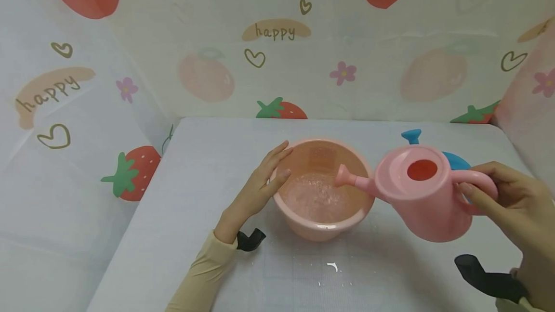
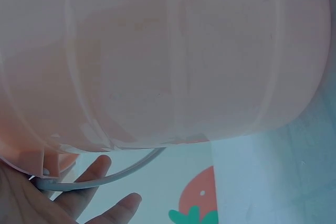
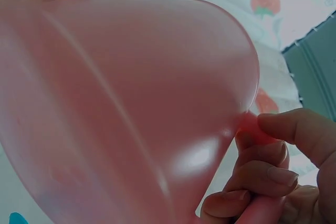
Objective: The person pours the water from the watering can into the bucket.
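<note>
A pink watering can (image 1: 429,206) hangs in the air at the right, tilted to the left, its spout over the rim of a pink bucket (image 1: 321,230). My right hand (image 1: 516,206) grips the can's handle, with fingers curled round it in the right wrist view (image 3: 268,177). Water (image 1: 318,196) lies in the bucket, its surface rippled below the spout. My left hand (image 1: 264,177) rests on the bucket's left rim with its fingers extended. In the left wrist view, a grey bail handle (image 2: 105,179) runs along the bucket's side, near those fingers.
A blue object (image 1: 412,136) stands behind the watering can and is mostly hidden by it. Small water drops (image 1: 332,266) lie on the white table (image 1: 173,235) in front of the bucket. Printed cloth walls (image 1: 373,37) enclose the table at the back and sides.
</note>
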Tool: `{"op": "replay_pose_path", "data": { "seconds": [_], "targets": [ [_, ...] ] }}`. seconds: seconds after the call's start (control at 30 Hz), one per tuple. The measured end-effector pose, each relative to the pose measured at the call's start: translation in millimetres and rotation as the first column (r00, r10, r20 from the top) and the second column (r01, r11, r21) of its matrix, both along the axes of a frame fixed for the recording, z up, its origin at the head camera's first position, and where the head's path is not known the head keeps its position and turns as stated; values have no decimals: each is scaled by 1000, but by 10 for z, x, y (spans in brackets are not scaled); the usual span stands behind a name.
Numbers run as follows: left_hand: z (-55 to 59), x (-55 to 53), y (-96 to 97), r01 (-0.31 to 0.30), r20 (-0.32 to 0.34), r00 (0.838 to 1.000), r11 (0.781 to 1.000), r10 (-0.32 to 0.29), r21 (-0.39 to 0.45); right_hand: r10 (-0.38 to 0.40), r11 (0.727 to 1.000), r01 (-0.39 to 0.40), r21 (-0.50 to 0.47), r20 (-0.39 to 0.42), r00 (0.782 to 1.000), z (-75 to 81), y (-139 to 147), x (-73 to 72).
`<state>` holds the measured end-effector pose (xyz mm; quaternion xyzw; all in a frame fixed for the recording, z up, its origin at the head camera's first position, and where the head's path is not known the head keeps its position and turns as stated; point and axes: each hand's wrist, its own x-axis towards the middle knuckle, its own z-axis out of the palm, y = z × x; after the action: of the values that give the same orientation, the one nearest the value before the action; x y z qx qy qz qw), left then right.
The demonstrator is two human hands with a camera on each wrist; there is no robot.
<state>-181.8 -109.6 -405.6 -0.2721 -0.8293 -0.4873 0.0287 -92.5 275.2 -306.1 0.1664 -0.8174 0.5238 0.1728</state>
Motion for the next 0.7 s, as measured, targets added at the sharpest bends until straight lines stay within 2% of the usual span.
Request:
{"op": "replay_pose_path", "data": {
  "seconds": [0.23,0.33,0.47,0.6,0.7],
  "targets": [
    [1,-8,5,-6,-5,1000,1000,6,-9,100,989,-102,-105,-19,995,-14,8,-5],
    [-3,-14,7,-4,-6,1000,1000,4,-9,87,994,-89,-64,-31,996,-13,5,-4],
    [-11,-16,6,-2,-8,1000,1000,2,-3,122,987,-125,-101,-40,992,-22,7,-10],
    [-8,-12,5,-1,-11,1000,1000,1,-2,189,961,-196,-195,-54,981,-22,-3,-17],
    [-5,-10,5,-2,-14,1000,1000,2,-3,159,975,-166,-151,-57,986,2,-29,-8]
  ]
}}
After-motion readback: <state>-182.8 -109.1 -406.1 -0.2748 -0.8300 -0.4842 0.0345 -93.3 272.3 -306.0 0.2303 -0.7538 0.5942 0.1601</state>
